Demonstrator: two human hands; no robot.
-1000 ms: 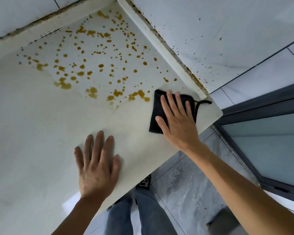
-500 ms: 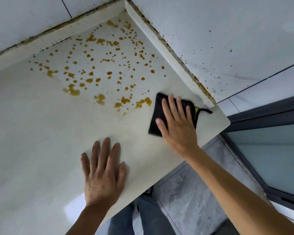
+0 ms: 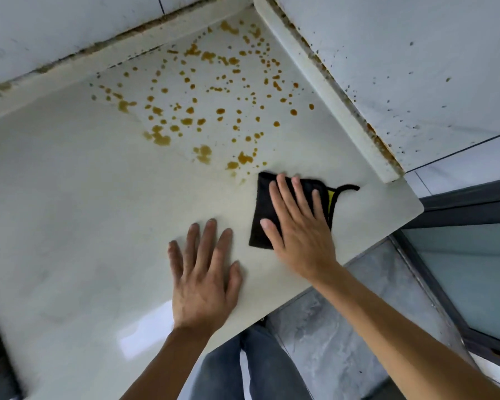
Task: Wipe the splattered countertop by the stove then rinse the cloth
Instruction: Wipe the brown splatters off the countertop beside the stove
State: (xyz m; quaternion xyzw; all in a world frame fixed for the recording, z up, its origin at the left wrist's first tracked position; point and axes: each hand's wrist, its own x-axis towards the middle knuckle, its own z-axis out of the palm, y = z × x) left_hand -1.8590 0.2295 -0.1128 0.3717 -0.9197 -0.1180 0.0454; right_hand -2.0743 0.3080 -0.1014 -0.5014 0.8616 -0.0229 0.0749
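The black cloth [image 3: 261, 215] is pressed flat onto the pale countertop [image 3: 70, 212] under the right hand [image 3: 298, 229], whose fingers [image 3: 285, 194] are laid out straight and slightly spread. The amber splatters [image 3: 205, 111] lie just beyond those fingertips. The left hand [image 3: 204, 280] is rested palm-down beside the cloth, fingers fanned, nothing held.

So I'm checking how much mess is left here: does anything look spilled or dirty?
Yes. Amber-brown splatter dots the countertop toward the back corner, unwiped. Dark specks also pepper the wall tile on the right. The right hand presses the black cloth just short of the drops.
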